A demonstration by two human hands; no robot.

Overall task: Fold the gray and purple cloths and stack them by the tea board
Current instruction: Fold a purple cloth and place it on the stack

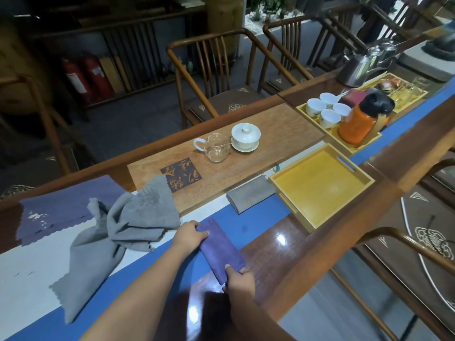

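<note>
The left hand is closed around the far end of a folded purple cloth, with its fingers curled over the top edge. The right hand pinches the near end of the same cloth, thumb on top. The cloth is a long, narrow strip that lies partly on the blue table runner and partly on the shiny brown table. Just to the left, a gray cloth lies loose and crumpled, and one corner of it rests on the wooden tea board. Another purple cloth lies flat farther left. A small folded gray cloth sits beside the near edge of the tea board, touching the yellow tray, which has nothing in it. On the tea board stand a glass pitcher that looks empty and a white bowl with a lid on a saucer. A second tray farther back holds four white cups and an orange flask with a black top.
</note>
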